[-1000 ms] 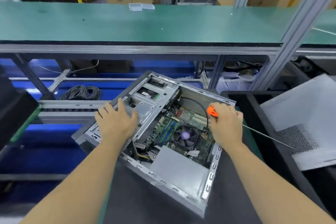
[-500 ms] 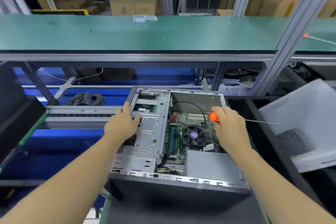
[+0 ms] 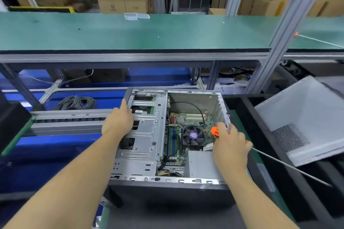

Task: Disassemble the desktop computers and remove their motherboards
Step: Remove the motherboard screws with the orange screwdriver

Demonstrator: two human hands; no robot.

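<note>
An open desktop computer case [image 3: 202, 181] lies on its side in front of me. Inside it the green motherboard [image 3: 193, 118] shows, with a black CPU fan [image 3: 193, 135] and a grey power supply [image 3: 200, 165]. My left hand [image 3: 119, 120] rests on the left edge of the metal drive cage [image 3: 149, 134], fingers on the case rim. My right hand [image 3: 229, 146] grips an orange-handled screwdriver [image 3: 216, 131] at the case's right wall; its long shaft [image 3: 290, 166] points back to the right.
A removed grey side panel [image 3: 305, 119] leans in a black bin at the right. A green conveyor shelf [image 3: 130, 33] runs across above. A coil of black cable [image 3: 78, 102] lies at the left on the blue floor level. Aluminium posts [image 3: 279, 33] rise at the right.
The case has turned from slanted to square with me. My left hand moved to its left rim. The right hand dropped along the right wall with the screwdriver, shaft swinging down.
</note>
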